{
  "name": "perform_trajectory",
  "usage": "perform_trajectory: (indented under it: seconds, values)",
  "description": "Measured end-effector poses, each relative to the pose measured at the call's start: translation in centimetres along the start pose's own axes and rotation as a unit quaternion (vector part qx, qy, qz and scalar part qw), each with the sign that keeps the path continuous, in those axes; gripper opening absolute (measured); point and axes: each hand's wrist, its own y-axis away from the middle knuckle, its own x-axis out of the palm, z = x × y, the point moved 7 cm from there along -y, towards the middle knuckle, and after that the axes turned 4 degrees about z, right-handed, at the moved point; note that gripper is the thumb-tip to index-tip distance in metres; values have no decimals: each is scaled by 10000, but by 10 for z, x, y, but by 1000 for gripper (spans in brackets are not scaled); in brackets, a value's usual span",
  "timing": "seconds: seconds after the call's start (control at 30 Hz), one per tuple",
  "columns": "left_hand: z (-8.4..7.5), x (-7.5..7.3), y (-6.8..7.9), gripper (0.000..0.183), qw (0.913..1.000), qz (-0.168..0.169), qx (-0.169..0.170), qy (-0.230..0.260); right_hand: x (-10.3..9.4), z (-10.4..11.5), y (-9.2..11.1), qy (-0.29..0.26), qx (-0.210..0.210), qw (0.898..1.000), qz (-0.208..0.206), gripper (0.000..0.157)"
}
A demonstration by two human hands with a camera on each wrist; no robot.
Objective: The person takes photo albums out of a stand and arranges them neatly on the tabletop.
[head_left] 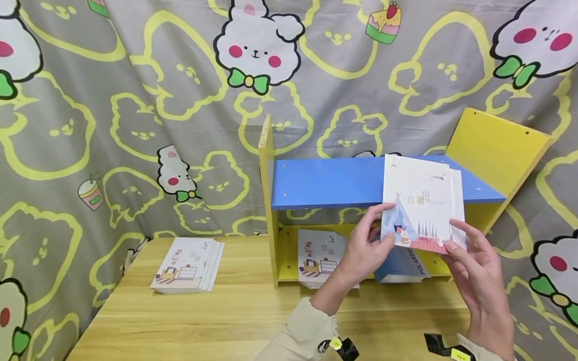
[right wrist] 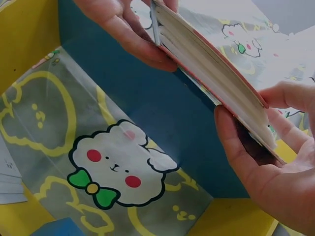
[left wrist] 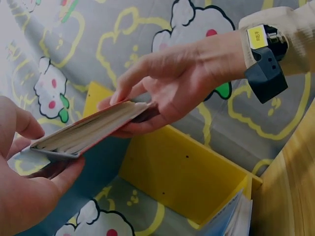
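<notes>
A white book (head_left: 420, 203) with a blue tent drawn on its cover is held up in front of the shelf, gripped by both hands. My left hand (head_left: 366, 245) pinches its left edge, with the thumb on the cover. On the opposite edge my right hand (head_left: 478, 265) grips it between thumb and fingers. In the left wrist view the book (left wrist: 88, 128) is seen edge-on, pages between the two covers. The right wrist view also shows the page edges of the book (right wrist: 211, 64), with fingers above and below it.
A blue shelf board (head_left: 325, 180) spans yellow side panels (head_left: 496, 150). Below it stand a white stack of books (head_left: 318, 250) and a blue book marked POLAROID (head_left: 399, 265). Another white stack (head_left: 187, 265) lies on the wooden table (head_left: 180, 326) at left. A patterned curtain (head_left: 189, 120) hangs behind.
</notes>
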Motion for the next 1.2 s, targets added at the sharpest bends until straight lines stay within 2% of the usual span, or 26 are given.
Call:
perform_trajectory:
  seconds: [0.1,0.27,0.5,0.73,0.9,1.13,1.2]
  values:
    - [0,-1,3,54,9999,-3,116,36,0,1,2,11,-50,9999,87,54]
    - [3,-3,8,53,9995,46,229,191,1,3,5,368,-27,9992,156,56]
    - [4,-4,15,51,9988,121,476,15,4,6,9,700,-15,9974,196,60]
    - [3,-4,22,51,9988,144,460,-43,5,7,12,699,-45,9968,398,61]
    - [1,-3,26,52,9979,201,611,-57,5,10,15,831,-115,9952,504,60]
    - [-3,-4,31,50,9955,190,931,28,8,12,13,88,-296,9943,1021,62]
    - [-4,-4,33,50,9952,180,966,38,9,12,13,138,-290,9937,1077,63]
